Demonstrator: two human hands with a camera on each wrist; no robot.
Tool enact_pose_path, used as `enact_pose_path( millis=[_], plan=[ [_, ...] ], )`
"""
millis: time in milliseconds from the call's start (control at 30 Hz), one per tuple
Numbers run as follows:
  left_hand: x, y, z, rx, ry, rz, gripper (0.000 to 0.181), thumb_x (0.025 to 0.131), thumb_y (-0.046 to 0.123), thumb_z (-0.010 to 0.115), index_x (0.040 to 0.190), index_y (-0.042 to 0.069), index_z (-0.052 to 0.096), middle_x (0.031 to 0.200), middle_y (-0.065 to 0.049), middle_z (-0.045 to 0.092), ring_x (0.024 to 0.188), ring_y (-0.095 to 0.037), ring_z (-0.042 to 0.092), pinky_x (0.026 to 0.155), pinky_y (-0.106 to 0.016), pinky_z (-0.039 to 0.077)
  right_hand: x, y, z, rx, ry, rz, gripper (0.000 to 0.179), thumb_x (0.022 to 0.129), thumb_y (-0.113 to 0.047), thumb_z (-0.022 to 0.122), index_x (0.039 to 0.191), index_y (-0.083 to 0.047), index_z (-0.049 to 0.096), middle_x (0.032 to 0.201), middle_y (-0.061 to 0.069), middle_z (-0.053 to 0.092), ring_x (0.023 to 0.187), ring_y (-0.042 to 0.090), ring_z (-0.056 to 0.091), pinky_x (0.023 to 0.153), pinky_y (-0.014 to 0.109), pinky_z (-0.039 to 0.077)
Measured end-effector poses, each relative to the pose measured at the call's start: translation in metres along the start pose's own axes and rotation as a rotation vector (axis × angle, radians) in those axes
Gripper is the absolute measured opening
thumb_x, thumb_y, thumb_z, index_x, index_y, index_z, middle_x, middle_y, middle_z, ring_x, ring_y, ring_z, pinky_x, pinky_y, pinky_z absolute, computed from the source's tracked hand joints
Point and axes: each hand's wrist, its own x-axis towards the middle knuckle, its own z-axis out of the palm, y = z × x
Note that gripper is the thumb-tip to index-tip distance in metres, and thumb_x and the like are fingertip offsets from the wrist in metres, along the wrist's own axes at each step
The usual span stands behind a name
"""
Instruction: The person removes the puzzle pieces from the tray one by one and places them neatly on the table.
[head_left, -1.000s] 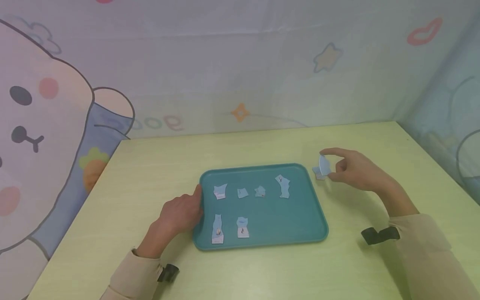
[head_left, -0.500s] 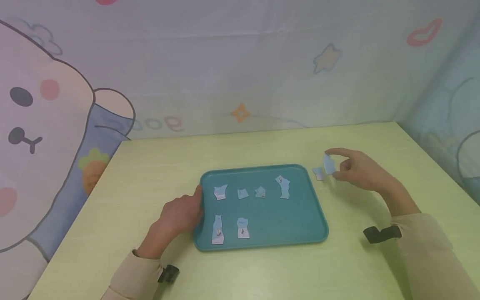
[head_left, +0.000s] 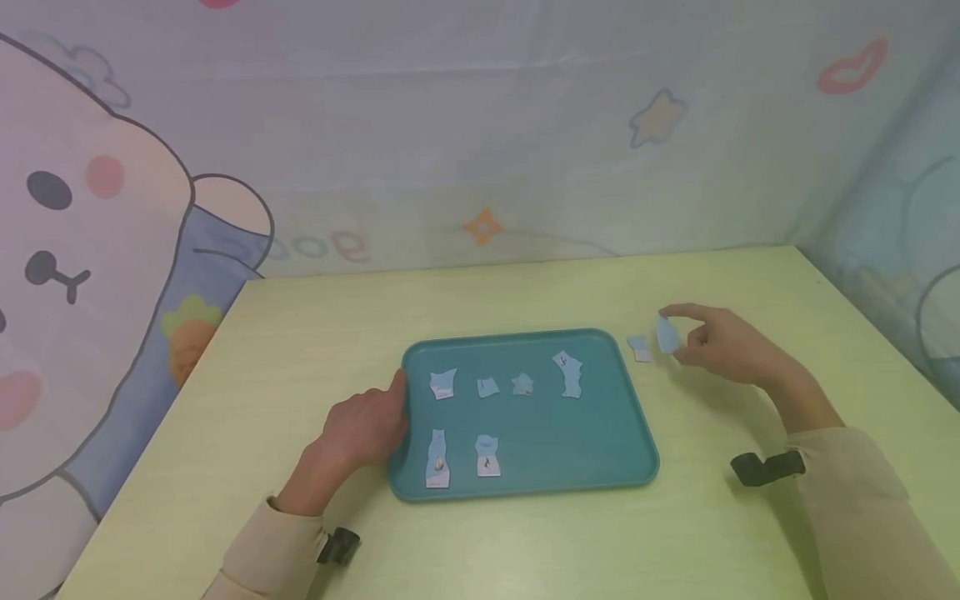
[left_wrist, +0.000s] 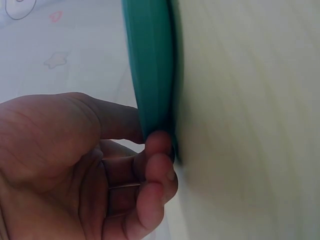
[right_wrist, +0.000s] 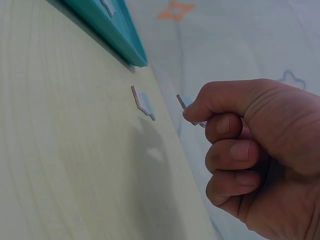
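The left hand (head_left: pixel 366 427) pinches one tray (head_left: pixel 570 437) of six card patches (head_left: pixel 487 465), the right hand (head_left: pixel 726 346) one piece (head_left: pixel 667 335); one loose piece (head_left: pixel 639 348) lies toward the counter's (head_left: pixel 525 542) back edge.

Teal tray (head_left: pixel 566 442) by the left hand (head_left: pixel 366 427), pale blue piece (head_left: pixel 667 335) in the right hand (head_left: pixel 717 340), faintly streaked light yellow table (head_left: pixel 540 546) beneath both, plain beige sleeves (head_left: pixel 862 504) behind

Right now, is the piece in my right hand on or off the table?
Off: your right hand pinches the piece, and the right wrist view shows backdrop behind it, not table.
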Motion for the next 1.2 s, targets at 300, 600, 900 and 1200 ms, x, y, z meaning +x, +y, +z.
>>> enact_pose_path(
  millis=[300, 600, 900, 1200],
  plan=[
    [0.001, 0.000, -0.001, 0.015, 0.000, -0.008, 0.064, 0.105, 0.012, 0.051, 0.161, -0.008, 0.029, 0.080, -0.009, 0.058, 0.071, -0.021, 0.055, 0.057, -0.034, 0.040, 0.001, 0.009, 0.001, 0.014, -0.017, 0.016, 0.065, 0.096, -0.004, 0.064, 0.157, -0.004, 0.043, 0.065, -0.005, 0.040, 0.055, 0.007, 0.033, 0.052, 0.029, 0.036],
    [0.000, -0.001, -0.001, 0.001, 0.007, -0.001, 0.064, 0.104, 0.012, 0.051, 0.161, -0.008, 0.029, 0.078, -0.008, 0.057, 0.069, -0.021, 0.054, 0.056, -0.035, 0.039, 0.004, 0.017, 0.004, -0.028, -0.026, -0.002, 0.060, 0.097, -0.002, 0.062, 0.155, 0.000, 0.045, 0.073, -0.002, 0.051, 0.060, 0.008, 0.038, 0.056, 0.029, 0.037],
    [0.001, -0.001, 0.000, -0.004, -0.004, -0.005, 0.065, 0.105, 0.012, 0.053, 0.161, -0.008, 0.029, 0.075, -0.007, 0.055, 0.066, -0.021, 0.053, 0.054, -0.033, 0.036, 0.005, 0.020, 0.006, -0.036, -0.032, 0.008, 0.061, 0.096, -0.002, 0.064, 0.154, -0.002, 0.046, 0.069, -0.004, 0.045, 0.060, 0.009, 0.037, 0.056, 0.029, 0.037],
    [0.001, -0.001, 0.001, 0.003, -0.002, 0.003, 0.064, 0.105, 0.012, 0.053, 0.161, -0.009, 0.029, 0.075, -0.007, 0.055, 0.067, -0.021, 0.053, 0.055, -0.033, 0.037, 0.006, 0.024, 0.007, -0.049, -0.027, 0.010, 0.062, 0.095, -0.002, 0.064, 0.154, -0.003, 0.046, 0.069, -0.003, 0.043, 0.061, 0.010, 0.037, 0.060, 0.030, 0.036]
  ],
)
